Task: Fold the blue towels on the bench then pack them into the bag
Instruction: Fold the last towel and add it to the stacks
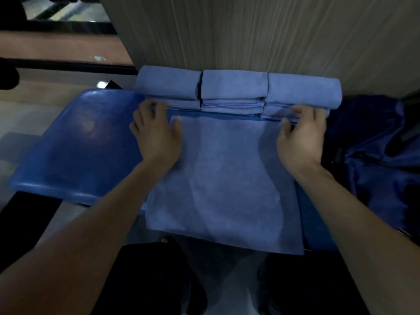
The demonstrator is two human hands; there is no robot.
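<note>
A blue towel (223, 178) lies spread flat on the blue tabletop (79, 142), its long axis running from the person outward: the near edge hangs over the tabletop's near rim toward the person's legs, and the far edge stops just short of the folded towels. Both hands sit at that far edge, one on each corner, so the towel stretches back from the grip toward the body. Neither hand is nearer than the other; they are level and well apart, the full width of the cloth between them.

The left hand (156, 130) rests on the far left corner with fingers loosely bent, fingertips at the edge; the blur hides whether it pinches the cloth or only presses it, so that grip cannot be told. The right hand (300, 135) has thumb and fingers curled around the far right corner and appears to pinch it.

Beyond the hands, three folded blue towels (236, 92) stand in a row against the ribbed wall panel (250, 35), touching one another side by side. A dark blue bag (381, 151) sits to the right, just beside the tabletop's right end.

Judging from this layout, the step in hand is folding the spread towel. The likely fold brings the far edge toward the near one or the reverse. Packing has not begun.
</note>
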